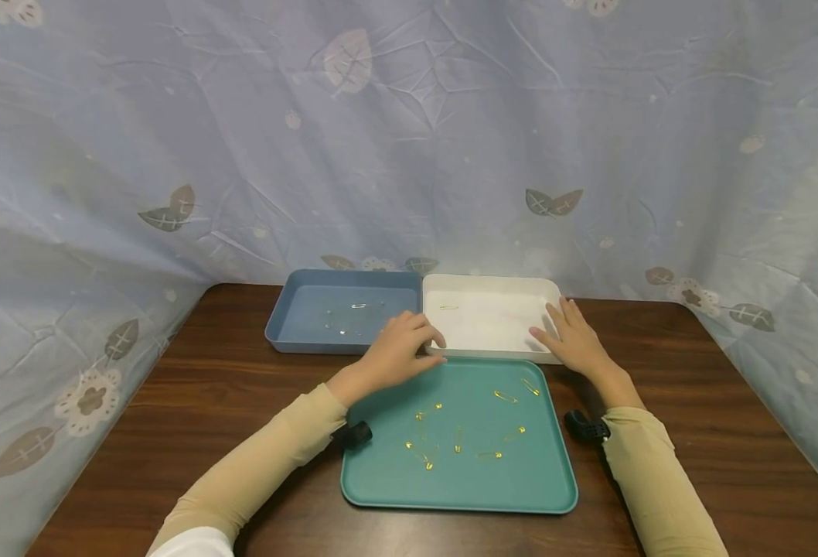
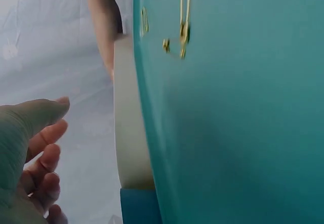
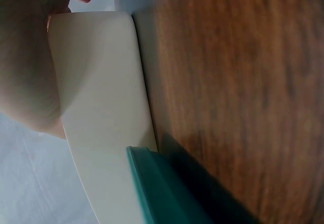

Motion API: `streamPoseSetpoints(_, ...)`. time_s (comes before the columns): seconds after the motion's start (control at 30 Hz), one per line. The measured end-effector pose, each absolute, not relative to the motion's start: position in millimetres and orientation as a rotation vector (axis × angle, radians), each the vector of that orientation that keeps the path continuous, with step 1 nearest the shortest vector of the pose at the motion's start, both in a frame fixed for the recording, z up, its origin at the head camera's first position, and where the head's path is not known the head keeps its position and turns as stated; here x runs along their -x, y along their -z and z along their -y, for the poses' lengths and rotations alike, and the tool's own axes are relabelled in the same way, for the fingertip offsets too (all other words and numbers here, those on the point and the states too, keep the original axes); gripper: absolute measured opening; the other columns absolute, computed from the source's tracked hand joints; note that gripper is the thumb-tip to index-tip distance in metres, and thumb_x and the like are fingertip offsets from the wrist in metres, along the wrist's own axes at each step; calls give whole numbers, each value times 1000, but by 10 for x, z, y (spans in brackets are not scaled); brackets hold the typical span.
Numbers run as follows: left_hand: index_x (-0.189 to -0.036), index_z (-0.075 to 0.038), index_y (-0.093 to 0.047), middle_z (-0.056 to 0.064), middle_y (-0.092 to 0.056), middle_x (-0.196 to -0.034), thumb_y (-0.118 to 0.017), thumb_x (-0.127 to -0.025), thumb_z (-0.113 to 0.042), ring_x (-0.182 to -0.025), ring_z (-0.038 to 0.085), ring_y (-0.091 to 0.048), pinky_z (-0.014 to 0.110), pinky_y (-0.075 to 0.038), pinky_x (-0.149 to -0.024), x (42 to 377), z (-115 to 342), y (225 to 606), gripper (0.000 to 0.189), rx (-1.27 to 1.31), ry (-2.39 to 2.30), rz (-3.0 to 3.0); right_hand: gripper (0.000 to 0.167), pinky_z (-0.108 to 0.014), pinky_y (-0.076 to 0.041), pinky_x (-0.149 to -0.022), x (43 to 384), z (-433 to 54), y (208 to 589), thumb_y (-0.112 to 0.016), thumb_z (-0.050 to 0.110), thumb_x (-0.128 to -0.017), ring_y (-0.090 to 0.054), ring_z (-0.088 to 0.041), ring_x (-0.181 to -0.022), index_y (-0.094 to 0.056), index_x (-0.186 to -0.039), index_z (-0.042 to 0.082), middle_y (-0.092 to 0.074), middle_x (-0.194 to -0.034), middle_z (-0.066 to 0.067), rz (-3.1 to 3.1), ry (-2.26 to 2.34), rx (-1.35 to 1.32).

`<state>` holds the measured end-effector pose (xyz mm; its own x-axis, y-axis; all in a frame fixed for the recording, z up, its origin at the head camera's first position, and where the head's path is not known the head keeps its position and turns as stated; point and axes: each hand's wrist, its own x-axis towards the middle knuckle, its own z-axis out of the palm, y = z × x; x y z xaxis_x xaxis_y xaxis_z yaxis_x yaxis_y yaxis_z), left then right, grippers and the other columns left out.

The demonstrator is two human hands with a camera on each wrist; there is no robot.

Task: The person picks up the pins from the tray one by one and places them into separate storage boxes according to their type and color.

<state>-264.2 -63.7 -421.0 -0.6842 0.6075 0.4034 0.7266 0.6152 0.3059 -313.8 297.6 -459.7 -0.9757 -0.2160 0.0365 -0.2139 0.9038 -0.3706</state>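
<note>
My left hand (image 1: pixel 398 348) hovers over the corner where the blue, white and teal trays meet. Its fingers are loosely bent, thumb apart, with nothing between them; the left wrist view shows the same hand (image 2: pixel 35 158) bare. My right hand (image 1: pixel 576 340) lies at the right end of the white tray (image 1: pixel 478 343), fingers spread over its rim. One thin safety pin (image 1: pixel 448 308) lies inside that tray. Several gold safety pins (image 1: pixel 505 397) are scattered on the teal tray (image 1: pixel 465 491), nearer to me. In the right wrist view the palm (image 3: pixel 30 72) is against the white tray's side wall.
Left of the white tray stands a blue tray (image 1: pixel 298 317) with several small silvery pieces (image 1: pixel 359 305) in it. All the trays sit on a dark wooden table (image 1: pixel 193 402). Behind them hangs a patterned curtain (image 1: pixel 451 155). Both wrists wear black camera straps (image 1: pixel 587 428).
</note>
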Motion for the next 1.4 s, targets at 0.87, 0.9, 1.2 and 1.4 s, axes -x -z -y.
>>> streamPoseSetpoints(0.87,-87,-20,-73,-3,-56,-80,-77,-83,-35,-75,12,-44,29,-38,-72,2286,778,4360,16,971,860,2937,82,-69,-8,-114,3153,-2927,4575,-39,56,-99,1,-47,-149,-17,-155,-1,1,-161,-28,-3059,584,354)
streamPoseSetpoints(0.9,-85,-20,-73,-4,-56,-78,-78,-82,-35,-74,12,-44,28,-37,-71,2285,776,4364,16,976,837,2950,82,-69,-9,-114,3151,-2930,4579,-39,56,-99,1,-47,-149,-18,-155,-1,1,-161,-28,-3061,585,353)
streamPoseSetpoints(1.2,-81,-19,-72,-6,-52,-71,-79,-81,-32,-68,11,-43,42,-47,-92,2246,720,4365,15,995,690,3008,83,-70,-9,-114,3121,-2958,4587,-39,56,-99,2,-47,-149,-16,-155,-1,1,-161,-28,-3057,588,337)
streamPoseSetpoints(1.4,-76,-20,-71,-6,-58,-74,-79,-81,-31,-71,11,-47,27,-38,-66,2225,672,4337,15,997,570,3043,83,-69,-9,-114,3124,-2962,4581,-40,56,-99,1,-48,-148,-17,-154,-2,-1,-160,-30,-3061,584,345)
